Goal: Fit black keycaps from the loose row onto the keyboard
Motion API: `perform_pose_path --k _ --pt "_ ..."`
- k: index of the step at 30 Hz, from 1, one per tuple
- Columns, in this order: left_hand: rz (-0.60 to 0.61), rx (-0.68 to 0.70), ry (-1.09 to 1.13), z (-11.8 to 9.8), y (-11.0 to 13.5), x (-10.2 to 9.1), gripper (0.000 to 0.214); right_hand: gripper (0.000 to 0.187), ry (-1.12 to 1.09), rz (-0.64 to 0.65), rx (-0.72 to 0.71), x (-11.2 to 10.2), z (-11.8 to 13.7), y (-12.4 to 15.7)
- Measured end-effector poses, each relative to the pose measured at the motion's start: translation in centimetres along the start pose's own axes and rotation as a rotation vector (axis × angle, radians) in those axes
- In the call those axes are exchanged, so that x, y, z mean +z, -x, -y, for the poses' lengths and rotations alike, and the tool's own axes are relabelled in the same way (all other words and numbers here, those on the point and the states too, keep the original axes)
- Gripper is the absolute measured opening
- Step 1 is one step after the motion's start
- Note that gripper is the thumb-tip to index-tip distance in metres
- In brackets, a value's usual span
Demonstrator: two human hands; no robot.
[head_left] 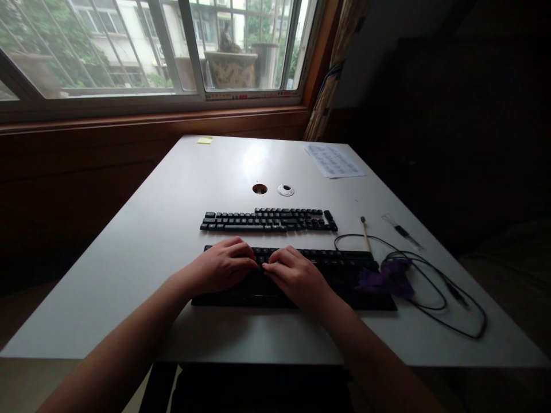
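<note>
A black keyboard [249, 299] lies across the near part of the white table, with key caps on its upper rows and a dark, bare-looking lower part. My left hand [228, 265] rests over its upper left, thumb and fingers drawn together at a key row. Close beside it, my right hand [297, 276] has thumb and index finger pinched at the same row. Whatever sits between the fingertips is too small and dark to make out. Behind the keyboard, loose black keycaps [241, 221] are laid out in rows.
A crumpled purple cloth [390, 277] covers the keyboard's right end. Beside it a black cable [482, 330] loops over the table. Farther right lie a thin brush [365, 230] and a wire-ended tool [402, 231]. Behind are a round cover [286, 190], printed sheets [338, 162] and a yellow note [205, 140].
</note>
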State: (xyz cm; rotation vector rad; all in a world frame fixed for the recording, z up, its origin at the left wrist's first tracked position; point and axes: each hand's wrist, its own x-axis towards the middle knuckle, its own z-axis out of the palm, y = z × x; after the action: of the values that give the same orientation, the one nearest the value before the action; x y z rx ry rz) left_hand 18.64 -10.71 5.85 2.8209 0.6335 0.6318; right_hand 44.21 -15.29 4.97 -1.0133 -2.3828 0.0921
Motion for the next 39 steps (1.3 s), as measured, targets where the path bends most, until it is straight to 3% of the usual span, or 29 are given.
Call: perform_pose_path --k 6,20,30,39 --pt "0.014 -0.008 0.028 -0.1 0.0 -0.2 0.021 0.013 -0.009 0.002 0.019 -0.1 -0.2 0.1" --pt "0.015 0.010 0.037 -0.1 0.2 0.0 0.023 0.016 -0.050 -0.018 -0.084 -0.6 -1.3 0.5" --pt "0.009 0.019 0.049 -0.1 0.1 0.0 0.021 0.013 0.096 0.057 -0.116 -1.0 -0.8 0.2" --pt "-0.005 0.041 0.045 0.0 0.1 0.2 0.020 0.014 0.096 0.061 -0.093 -1.2 -0.5 0.5"
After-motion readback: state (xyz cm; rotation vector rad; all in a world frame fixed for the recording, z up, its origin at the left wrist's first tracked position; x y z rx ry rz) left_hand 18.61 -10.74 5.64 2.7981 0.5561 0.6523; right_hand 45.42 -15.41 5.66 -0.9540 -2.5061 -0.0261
